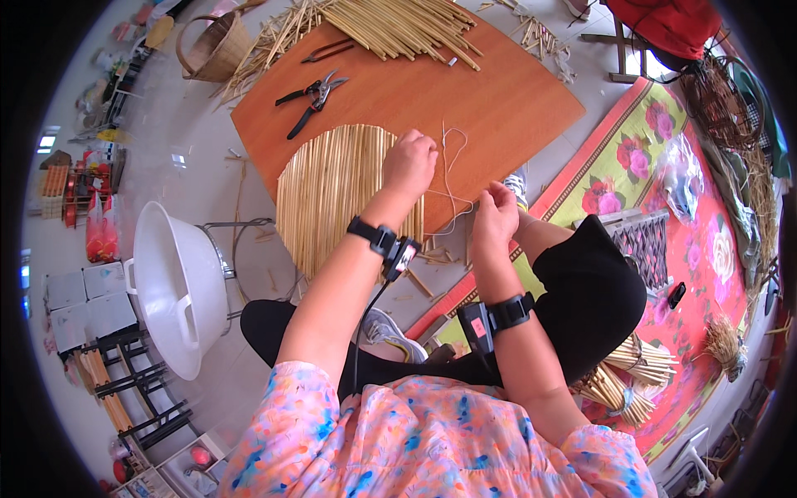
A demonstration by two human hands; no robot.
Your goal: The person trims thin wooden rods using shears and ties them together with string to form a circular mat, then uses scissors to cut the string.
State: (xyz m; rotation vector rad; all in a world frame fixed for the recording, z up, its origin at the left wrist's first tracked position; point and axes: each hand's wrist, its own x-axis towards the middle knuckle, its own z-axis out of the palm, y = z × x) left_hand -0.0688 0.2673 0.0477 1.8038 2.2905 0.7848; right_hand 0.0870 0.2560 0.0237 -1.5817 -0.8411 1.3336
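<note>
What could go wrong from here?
The thin white thread lies in loose loops beside the right hand, so it might tangle. The rounded mat of straw-coloured stalks seems to overhang the near edge of the orange-brown wooden board, so a knock could shift it. The dark-handled metal pruning shears lie open nearby and might nick someone reaching past.

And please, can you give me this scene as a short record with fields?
Left hand: fingers curled, at right side of stalk mat; grip unclear
Right hand: fingertips at white thread; grip unclear
Surface: brown board
Tool: pruning shears, lying on the board
Stalk pile: far side of the board
Left of board: white basin
</note>
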